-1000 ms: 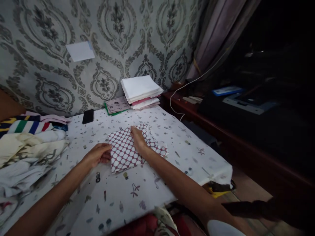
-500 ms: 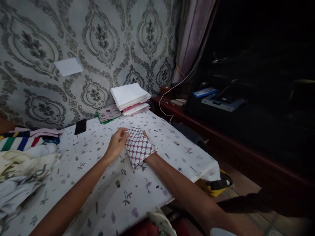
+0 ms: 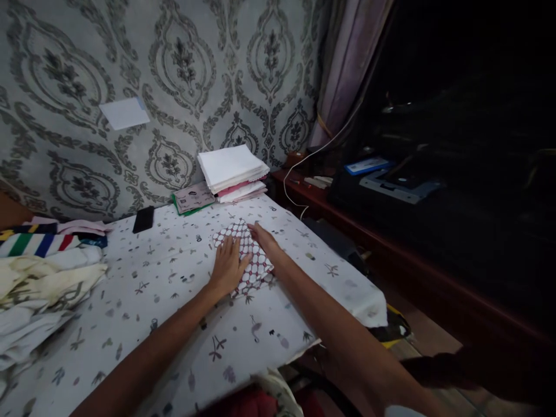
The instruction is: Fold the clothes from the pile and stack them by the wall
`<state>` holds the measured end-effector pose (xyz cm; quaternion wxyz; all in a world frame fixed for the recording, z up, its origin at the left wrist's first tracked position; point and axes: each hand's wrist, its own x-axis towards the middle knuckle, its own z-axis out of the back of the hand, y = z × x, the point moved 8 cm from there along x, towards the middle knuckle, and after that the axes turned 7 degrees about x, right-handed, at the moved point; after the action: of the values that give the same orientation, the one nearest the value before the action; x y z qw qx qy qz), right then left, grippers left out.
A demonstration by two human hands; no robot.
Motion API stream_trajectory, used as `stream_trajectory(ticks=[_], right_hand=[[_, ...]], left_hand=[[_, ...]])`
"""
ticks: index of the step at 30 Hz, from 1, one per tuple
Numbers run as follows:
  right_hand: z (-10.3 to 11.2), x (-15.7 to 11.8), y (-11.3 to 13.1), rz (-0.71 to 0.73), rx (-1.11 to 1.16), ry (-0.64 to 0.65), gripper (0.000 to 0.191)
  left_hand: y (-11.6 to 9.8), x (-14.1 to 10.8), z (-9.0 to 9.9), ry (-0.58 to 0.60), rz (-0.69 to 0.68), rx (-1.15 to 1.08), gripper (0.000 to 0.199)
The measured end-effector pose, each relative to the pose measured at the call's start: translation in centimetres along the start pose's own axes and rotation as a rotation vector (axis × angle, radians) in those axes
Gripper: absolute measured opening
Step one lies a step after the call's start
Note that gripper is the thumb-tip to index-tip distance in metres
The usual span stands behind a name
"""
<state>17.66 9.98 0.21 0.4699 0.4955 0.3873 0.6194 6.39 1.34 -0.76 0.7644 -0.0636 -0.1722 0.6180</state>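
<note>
A folded white cloth with a dark red and grey lattice pattern lies on the printed white table cover. My left hand rests flat on the left part of the cloth, palm down, with the thumb held away from the fingers. At the cloth's upper right edge is my right hand, its fingers stretched toward the far corner and touching the fabric. Part of the cloth is hidden under my left hand, and the underside of my right hand does not show.
Behind the cloth stands a stack of folded white and pink fabric, beside a folded greyish-pink piece with green beneath. A black phone lies farther left. Crumpled clothes cover the left side. A white cable hangs near the dark red shelf.
The cloth has gone from raised in my hands to lying flat on the table. My left hand has moved from its edge onto its top. My right hand has come out from underneath.
</note>
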Motion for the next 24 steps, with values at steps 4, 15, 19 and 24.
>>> stream_trajectory(ticks=[4, 15, 19, 24], right_hand=[[3.2, -1.4, -0.3, -0.071, -0.002, -0.020, 0.055], [-2.6, -10.8, 4.9, 0.285, -0.709, 0.366, 0.060], [-2.5, -11.3, 2.8, 0.258, -0.838, 0.379, 0.065], [-2.4, -11.6, 2.4, 0.346, -0.890, 0.328, 0.063]], left_hand=[[-0.4, -0.3, -0.3, 0.015, -0.007, 0.086, 0.068], [2.2, 9.9, 3.0, -0.145, -0.133, 0.041, 0.053], [3.4, 12.7, -0.9, 0.093, -0.030, 0.159, 0.063], [5.0, 14.6, -2.1, 0.087, 0.130, 0.162, 0.058]])
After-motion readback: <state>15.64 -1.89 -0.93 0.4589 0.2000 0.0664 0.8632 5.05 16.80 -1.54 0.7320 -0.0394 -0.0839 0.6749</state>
